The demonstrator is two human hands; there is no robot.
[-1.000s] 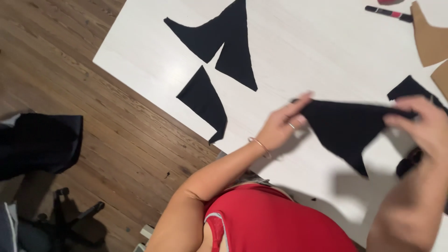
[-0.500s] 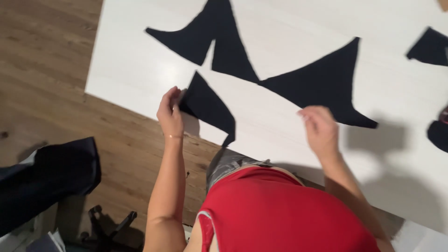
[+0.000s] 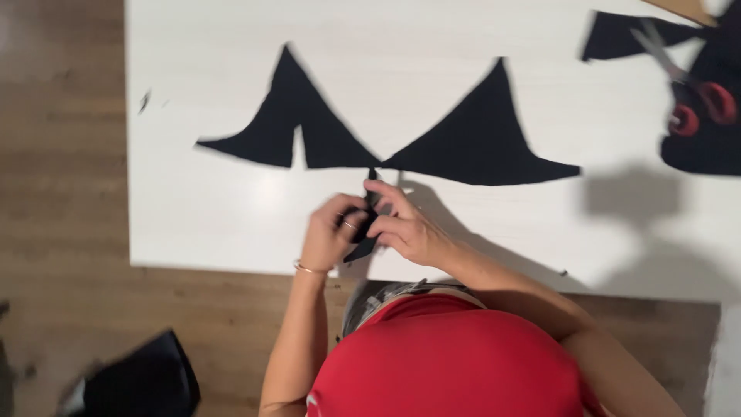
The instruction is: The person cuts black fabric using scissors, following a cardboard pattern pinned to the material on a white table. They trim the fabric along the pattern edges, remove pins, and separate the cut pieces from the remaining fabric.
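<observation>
Two hands meet mid-frame near the front edge of the white desk (image 3: 216,224): my left hand (image 3: 328,235) and right hand (image 3: 409,232) are both curled shut, pinching a small black fabric piece (image 3: 364,232) btwn them. Just beyond lie two black triangular cutouts (image 3: 297,127) (image 3: 482,135); red-handled scissors (image 3: 691,89) sit far right on dark fabric.

a flat white rectangular table top (image 3: 193,224) with a faint wood grain fills the upper part of the view. light from above throws soft grey shadows across its right half. below and to the left lies a brown wooden plank floor (image 3: 62,193), boards running left to right. a dark bundled object (image 3: 143,382) rests on the floor at lower left; its kind cannot be told.
</observation>
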